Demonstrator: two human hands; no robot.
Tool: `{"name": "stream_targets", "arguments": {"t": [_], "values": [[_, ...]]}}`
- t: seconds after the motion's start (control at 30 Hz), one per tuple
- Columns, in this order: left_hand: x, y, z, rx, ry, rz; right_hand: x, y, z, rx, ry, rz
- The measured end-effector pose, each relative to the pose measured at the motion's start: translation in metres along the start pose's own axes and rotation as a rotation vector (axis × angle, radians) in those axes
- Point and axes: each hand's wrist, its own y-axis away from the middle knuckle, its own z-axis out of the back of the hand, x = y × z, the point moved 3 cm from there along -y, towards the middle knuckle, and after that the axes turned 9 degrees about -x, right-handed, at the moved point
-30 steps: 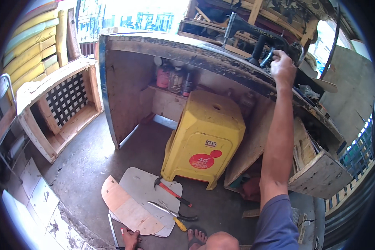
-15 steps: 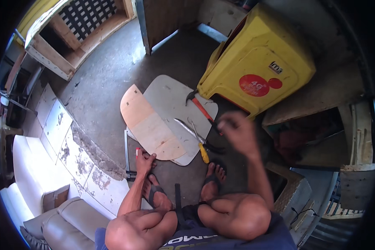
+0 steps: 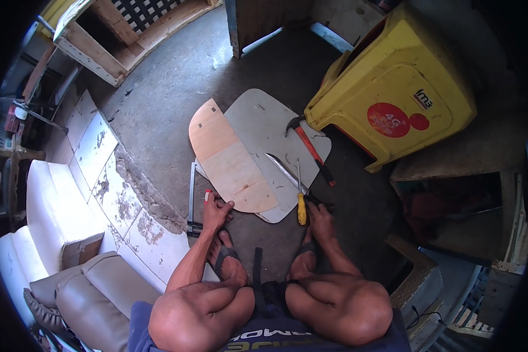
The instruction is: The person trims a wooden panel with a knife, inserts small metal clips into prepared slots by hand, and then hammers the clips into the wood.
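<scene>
A rounded pale plywood panel (image 3: 237,167) lies on top of a larger grey-white board (image 3: 264,114) on the floor. My left hand (image 3: 217,214) is closed at the panel's near left edge, its thumb on the rim. Something small, red and white (image 3: 207,196), shows at its fingers; I cannot make out what. On the right, my right hand (image 3: 321,224) has its fingers around the black handle of a knife (image 3: 280,167), whose blade rests across the grey-white board. Just left of that hand lies a yellow-handled screwdriver (image 3: 301,208). A claw hammer (image 3: 310,146) with an orange-and-black handle lies farther off.
A yellow plastic stool (image 3: 416,76) lies tipped over at the far right. A metal clamp-like bar (image 3: 192,196) is left of the panel. Broken tiles (image 3: 132,214) and a grey cushioned seat (image 3: 108,284) are at left. A wooden cabinet (image 3: 452,170) stands at right.
My right hand has come down from above the hammer's handle to the knife's handle. The left hand stays at the panel's edge. The whole view has shifted a little.
</scene>
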Motion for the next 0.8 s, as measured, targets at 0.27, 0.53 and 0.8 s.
{"name": "stream_targets", "arguments": {"t": [0.27, 0.53, 0.8], "values": [[0.011, -0.002, -0.005, 0.002, -0.086, -0.015, 0.016, -0.021, 0.008, -0.072, -0.278, -0.109], [-0.044, 0.036, -0.028, -0.294, -0.438, -0.595, 0.069, -0.051, -0.055, 0.393, -0.741, -0.660], [-0.073, 0.041, -0.063, 0.028, -0.363, -0.788, 0.050, -0.033, -0.036, 0.301, -0.704, -0.675]]}}
